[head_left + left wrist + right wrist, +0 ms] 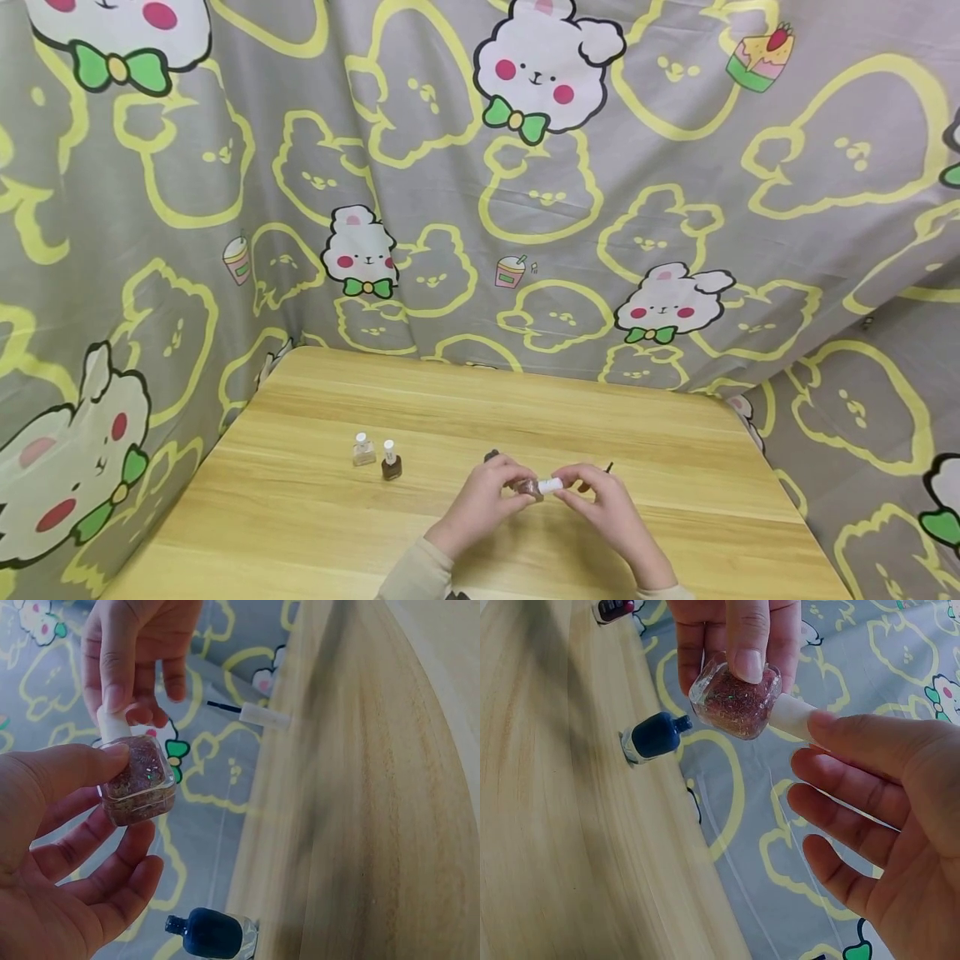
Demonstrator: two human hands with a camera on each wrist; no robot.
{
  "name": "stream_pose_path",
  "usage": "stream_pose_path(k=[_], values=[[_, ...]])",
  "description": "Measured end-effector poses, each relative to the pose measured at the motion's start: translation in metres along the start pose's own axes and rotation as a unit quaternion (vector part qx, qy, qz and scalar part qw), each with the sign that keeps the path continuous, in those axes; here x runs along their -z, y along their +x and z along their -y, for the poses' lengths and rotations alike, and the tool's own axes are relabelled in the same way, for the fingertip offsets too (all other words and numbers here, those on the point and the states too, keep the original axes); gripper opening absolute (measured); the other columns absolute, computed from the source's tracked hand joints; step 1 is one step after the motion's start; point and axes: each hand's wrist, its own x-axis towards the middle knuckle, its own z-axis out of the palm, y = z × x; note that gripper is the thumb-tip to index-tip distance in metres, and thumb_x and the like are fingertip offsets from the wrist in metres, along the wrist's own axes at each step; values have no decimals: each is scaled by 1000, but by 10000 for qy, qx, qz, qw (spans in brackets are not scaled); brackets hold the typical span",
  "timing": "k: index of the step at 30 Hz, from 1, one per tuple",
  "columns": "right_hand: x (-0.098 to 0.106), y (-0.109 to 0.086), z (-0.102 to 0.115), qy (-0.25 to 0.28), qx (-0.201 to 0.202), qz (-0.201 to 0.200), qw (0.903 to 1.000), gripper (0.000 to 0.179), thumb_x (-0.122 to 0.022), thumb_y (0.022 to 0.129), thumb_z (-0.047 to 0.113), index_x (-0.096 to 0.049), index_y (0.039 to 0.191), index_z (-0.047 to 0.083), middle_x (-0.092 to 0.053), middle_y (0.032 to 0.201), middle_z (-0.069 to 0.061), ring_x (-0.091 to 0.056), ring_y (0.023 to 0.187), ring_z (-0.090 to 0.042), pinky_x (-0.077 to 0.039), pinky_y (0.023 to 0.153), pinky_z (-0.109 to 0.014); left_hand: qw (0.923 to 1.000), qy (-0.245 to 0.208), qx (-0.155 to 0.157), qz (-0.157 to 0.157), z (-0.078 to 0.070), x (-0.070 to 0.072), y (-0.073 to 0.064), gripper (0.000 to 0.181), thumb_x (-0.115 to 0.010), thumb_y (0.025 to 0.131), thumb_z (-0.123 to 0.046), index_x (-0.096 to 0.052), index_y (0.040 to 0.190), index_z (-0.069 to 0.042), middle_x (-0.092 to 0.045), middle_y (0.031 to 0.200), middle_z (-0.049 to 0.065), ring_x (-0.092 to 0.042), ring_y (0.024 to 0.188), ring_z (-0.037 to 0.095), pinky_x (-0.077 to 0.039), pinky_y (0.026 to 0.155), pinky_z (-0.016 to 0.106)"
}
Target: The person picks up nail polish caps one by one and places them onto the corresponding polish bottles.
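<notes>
My left hand (486, 502) grips a square clear nail polish bottle (142, 780) full of reddish-brown glitter, thumb on one face and fingers behind. The bottle is tilted on its side above the table. Thumb and fingers of my right hand (611, 508) pinch its white cap (792, 717), which sits at the bottle's neck. A dark blue nail polish bottle (654, 738) stands uncapped on the table beyond my left hand. Near my right hand is a white cap with a dark brush (262, 716), upright with bristles pointing up.
Towards the left of the wooden table (315, 533) stand a clear bottle (363, 452) and a dark bottle (392, 467), both with white caps. A grey curtain (450, 192) with cartoon animals surrounds the table's back and sides.
</notes>
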Motion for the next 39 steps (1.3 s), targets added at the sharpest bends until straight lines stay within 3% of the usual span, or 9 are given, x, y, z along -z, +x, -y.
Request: stream_pose_path(k=[11,19,28,34,39], values=[[-3,2,1,96,-382,78,9992,8,-73,85,15,-67,85,19,-62,78,20,-53,73,6,-52,67,-25,9999,-77,-104,-12,-2,-1,1,22,-76,82,-17,-72,103,-13,-63,96,-6,-58,86,-1,-54,86,20],[-9,1,4,260,-640,6,9976,25,-68,89,12,-56,70,22,-43,65,18,-37,61,4,-35,51,-18,9999,-84,-131,-14,-2,-4,0,23,-76,82,-16,-72,104,-12,-64,97,-6,-58,86,-2,-54,87,19],[-15,2,6,206,-886,-169,9957,35,-65,91,11,-46,63,21,-33,59,18,-29,55,6,-29,47,-16,9998,-82,-177,-26,-3,-4,0,23,-76,82,-16,-72,104,-11,-64,96,-6,-57,86,-2,-54,86,18],[-16,2,5,465,-1023,-300,9932,30,-67,90,12,-52,65,20,-38,58,16,-31,53,5,-31,45,-17,9997,-15,-243,-87,-3,-4,0,23,-76,82,-16,-72,104,-13,-64,96,-6,-57,86,-2,-54,85,18],[-16,2,4,705,-877,-509,9923,15,-72,85,9,-63,79,20,-50,66,14,-41,58,3,-40,49,-19,9994,-4,-286,-189,-2,-4,0,21,-76,82,-18,-72,103,-15,-64,95,-7,-57,86,-2,-54,85,19]])
